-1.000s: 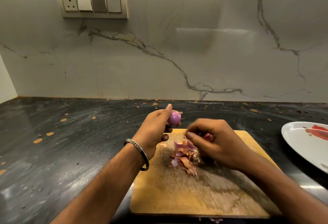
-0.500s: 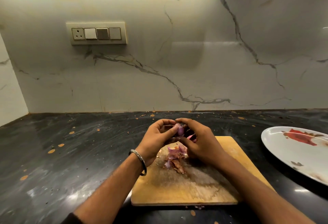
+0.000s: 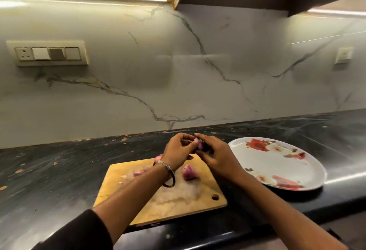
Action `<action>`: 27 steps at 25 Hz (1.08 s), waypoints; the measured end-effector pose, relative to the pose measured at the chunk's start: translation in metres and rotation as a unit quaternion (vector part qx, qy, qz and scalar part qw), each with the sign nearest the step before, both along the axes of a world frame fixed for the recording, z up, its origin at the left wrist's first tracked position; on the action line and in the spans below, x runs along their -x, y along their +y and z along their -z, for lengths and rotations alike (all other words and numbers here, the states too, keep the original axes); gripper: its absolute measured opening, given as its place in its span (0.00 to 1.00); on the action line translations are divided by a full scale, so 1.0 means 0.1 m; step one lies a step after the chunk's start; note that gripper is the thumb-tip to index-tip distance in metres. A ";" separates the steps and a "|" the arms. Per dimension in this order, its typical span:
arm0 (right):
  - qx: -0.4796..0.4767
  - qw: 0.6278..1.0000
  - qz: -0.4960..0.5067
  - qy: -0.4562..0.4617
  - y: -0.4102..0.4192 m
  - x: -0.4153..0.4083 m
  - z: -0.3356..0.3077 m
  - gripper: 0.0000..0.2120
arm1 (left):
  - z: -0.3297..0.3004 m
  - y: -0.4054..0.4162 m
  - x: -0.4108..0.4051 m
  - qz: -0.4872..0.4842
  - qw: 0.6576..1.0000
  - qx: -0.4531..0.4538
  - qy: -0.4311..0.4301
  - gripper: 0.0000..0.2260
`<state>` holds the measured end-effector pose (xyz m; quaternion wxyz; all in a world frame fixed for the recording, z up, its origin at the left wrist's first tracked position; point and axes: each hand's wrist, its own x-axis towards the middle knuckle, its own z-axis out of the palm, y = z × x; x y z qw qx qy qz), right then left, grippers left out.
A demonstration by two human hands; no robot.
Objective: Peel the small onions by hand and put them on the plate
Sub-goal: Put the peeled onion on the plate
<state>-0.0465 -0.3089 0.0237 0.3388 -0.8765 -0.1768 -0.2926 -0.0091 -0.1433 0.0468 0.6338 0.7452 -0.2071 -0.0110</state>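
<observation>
A: Let us go from the big things down. The dark speckled stone counter [image 3: 59,170] carries the rectangular pale wooden cutting board [image 3: 178,202], and this board hangs a little over the front edge of the counter. If a forearm leans on the near side, I think it can tip or slide.

B: And the round white plate with red flowers [image 3: 277,162]?

A: It lies to the right, just beside the board, and I see no onion on it. It also sits near the counter edge, so a careless drop could push it.

B: The hands?

A: The left hand [image 3: 178,148] and the right hand [image 3: 216,156] meet above the far end of the board. Both have curled fingers pinching the small purple onion [image 3: 198,143] between them (it is mostly hidden, so I cannot tell how much skin is left). A small round bulb is probably slippery; if the pull is too strong, it may jump out and roll on the counter.

B: Something smaller?

A: The purple onion peels [image 3: 189,172] lie loose on the board under the wrists. A sleeve or the metal bangle [image 3: 168,174] on the left wrist could sweep them to the floor.
</observation>
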 end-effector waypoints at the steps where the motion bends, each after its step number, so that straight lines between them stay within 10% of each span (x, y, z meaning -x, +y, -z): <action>1: -0.001 1.000 0.010 0.008 -0.15 0.04 0.00 0.27 | 0.01 -0.17 0.02 0.002 1.000 -0.004 0.002 0.09; 27: 0.081 0.941 0.247 0.219 -1.73 0.30 0.39 0.25 | 0.55 -2.05 -0.13 0.048 0.933 -0.334 -0.124 0.19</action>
